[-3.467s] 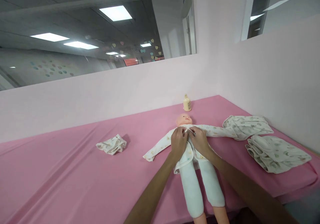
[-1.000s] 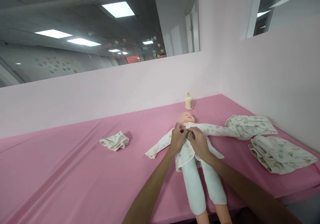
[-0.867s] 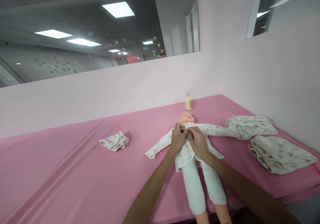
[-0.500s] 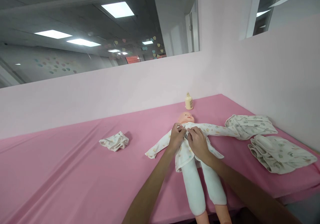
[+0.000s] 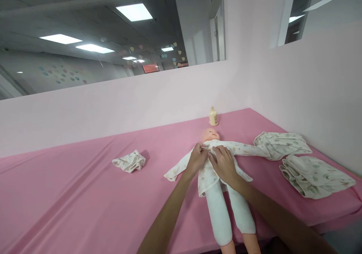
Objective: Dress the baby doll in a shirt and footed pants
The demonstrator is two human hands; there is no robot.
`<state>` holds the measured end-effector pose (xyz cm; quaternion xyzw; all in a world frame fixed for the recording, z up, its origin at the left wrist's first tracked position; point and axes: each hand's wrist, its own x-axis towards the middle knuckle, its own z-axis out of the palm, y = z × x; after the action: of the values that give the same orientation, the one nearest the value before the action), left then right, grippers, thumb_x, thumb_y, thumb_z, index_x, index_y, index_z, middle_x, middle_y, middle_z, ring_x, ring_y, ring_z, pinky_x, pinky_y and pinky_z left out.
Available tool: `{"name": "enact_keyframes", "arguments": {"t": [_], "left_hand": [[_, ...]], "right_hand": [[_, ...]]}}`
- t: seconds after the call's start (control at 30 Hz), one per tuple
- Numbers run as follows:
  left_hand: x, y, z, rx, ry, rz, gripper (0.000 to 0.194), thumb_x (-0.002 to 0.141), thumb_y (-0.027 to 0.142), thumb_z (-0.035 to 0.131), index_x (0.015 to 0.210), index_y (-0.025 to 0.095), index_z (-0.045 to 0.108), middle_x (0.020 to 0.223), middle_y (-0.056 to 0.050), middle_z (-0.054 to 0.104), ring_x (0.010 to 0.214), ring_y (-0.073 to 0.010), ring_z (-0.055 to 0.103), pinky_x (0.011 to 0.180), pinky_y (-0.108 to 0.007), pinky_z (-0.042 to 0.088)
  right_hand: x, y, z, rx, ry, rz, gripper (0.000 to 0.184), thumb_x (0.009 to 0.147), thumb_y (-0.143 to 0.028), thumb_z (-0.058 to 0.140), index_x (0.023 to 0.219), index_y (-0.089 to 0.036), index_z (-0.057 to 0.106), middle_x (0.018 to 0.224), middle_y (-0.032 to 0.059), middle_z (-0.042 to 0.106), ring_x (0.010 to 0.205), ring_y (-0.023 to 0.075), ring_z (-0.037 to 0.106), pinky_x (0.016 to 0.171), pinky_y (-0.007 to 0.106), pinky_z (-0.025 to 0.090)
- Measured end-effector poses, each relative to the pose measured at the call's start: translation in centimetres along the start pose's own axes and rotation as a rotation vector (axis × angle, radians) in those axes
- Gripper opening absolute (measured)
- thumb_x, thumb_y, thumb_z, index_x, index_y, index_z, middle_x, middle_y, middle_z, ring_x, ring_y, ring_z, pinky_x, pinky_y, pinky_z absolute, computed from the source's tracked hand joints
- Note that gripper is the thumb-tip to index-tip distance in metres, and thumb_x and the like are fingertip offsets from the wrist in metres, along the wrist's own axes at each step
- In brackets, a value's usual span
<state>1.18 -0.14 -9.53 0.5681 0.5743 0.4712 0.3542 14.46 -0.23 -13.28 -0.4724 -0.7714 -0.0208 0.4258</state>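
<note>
A baby doll (image 5: 209,134) lies on its back with arms spread, dressed in white leggings and a white printed baby shirt (image 5: 208,177). At the chest, my left hand (image 5: 196,159) pinches a thin white bit of the shirt's front, perhaps a tie, near the neckline. My right hand (image 5: 224,165) is close beside it, its bent fingers on the shirt's front and its thumb against the cloth. The exact spot that the right fingertips grip is partly hidden. Below the shirt hem, the doll's legs stretch toward me.
Behind the doll's head stands a cream bottle (image 5: 213,117). A crumpled printed cloth (image 5: 130,161) lies to the left. Two printed fabric bundles, one farther back (image 5: 284,144) and one nearer (image 5: 316,175), lie right on the pink sheet (image 5: 85,201). White walls border the back and right.
My left hand has drawn a little to the left, away from my right hand, with the thin white bit now showing. The shirt's left front flap has come down nearer the middle.
</note>
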Motion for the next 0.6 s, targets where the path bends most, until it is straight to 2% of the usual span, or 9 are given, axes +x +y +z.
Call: {"name": "enact_keyframes", "arguments": {"t": [0.13, 0.3, 0.4, 0.5, 0.6], "left_hand": [[-2.2, 0.2, 0.3, 0.381, 0.132, 0.116, 0.010, 0.080, 0.026, 0.050, 0.087, 0.019, 0.055, 0.091, -0.005, 0.062, 0.081, -0.0183, 0.057, 0.070, -0.030, 0.040], [-4.1, 1.2, 1.4, 0.708, 0.112, 0.047, 0.012, 0.078, 0.020, 0.047, 0.089, 0.020, 0.053, 0.099, -0.006, 0.063, 0.085, -0.0205, 0.057, 0.066, -0.029, 0.034], [-4.4, 1.8, 1.6, 0.811, 0.072, -0.007, 0.008, 0.080, 0.021, 0.044, 0.085, 0.020, 0.051, 0.095, -0.005, 0.063, 0.080, -0.0195, 0.057, 0.062, -0.029, 0.031], [-4.3, 2.0, 1.2, 0.837, 0.035, -0.008, 0.008, 0.082, 0.023, 0.042, 0.077, 0.020, 0.047, 0.090, -0.004, 0.063, 0.076, -0.0188, 0.056, 0.061, -0.029, 0.029], [-4.3, 1.9, 0.7, 0.788, 0.066, 0.006, 0.010, 0.082, 0.023, 0.041, 0.074, 0.020, 0.044, 0.087, -0.003, 0.062, 0.075, -0.0177, 0.054, 0.061, -0.028, 0.029]], "right_hand": [[-1.3, 0.4, -0.7, 0.004, -0.031, -0.057, 0.016, 0.093, -0.025, 0.046, 0.095, -0.019, 0.061, 0.092, 0.0075, 0.059, 0.087, 0.0235, 0.051, 0.079, 0.036, 0.037], [-2.0, 1.0, -1.3, 0.042, -0.086, 0.037, 0.022, 0.093, -0.019, 0.040, 0.085, -0.020, 0.060, 0.087, 0.0053, 0.060, 0.084, 0.0200, 0.052, 0.077, 0.032, 0.036], [-2.2, 0.8, -1.7, -0.032, -0.144, 0.086, 0.013, 0.088, -0.018, 0.047, 0.082, -0.019, 0.059, 0.088, 0.0056, 0.060, 0.083, 0.0203, 0.053, 0.076, 0.032, 0.035], [-2.2, 0.3, -2.4, -0.077, -0.210, 0.131, 0.015, 0.080, -0.009, 0.045, 0.079, -0.019, 0.057, 0.087, 0.0054, 0.061, 0.081, 0.0196, 0.053, 0.072, 0.031, 0.033], [-1.8, 0.0, -3.4, -0.017, -0.272, 0.201, 0.015, 0.076, -0.008, 0.043, 0.076, -0.019, 0.054, 0.082, 0.0035, 0.061, 0.075, 0.0174, 0.052, 0.064, 0.028, 0.030]]}}
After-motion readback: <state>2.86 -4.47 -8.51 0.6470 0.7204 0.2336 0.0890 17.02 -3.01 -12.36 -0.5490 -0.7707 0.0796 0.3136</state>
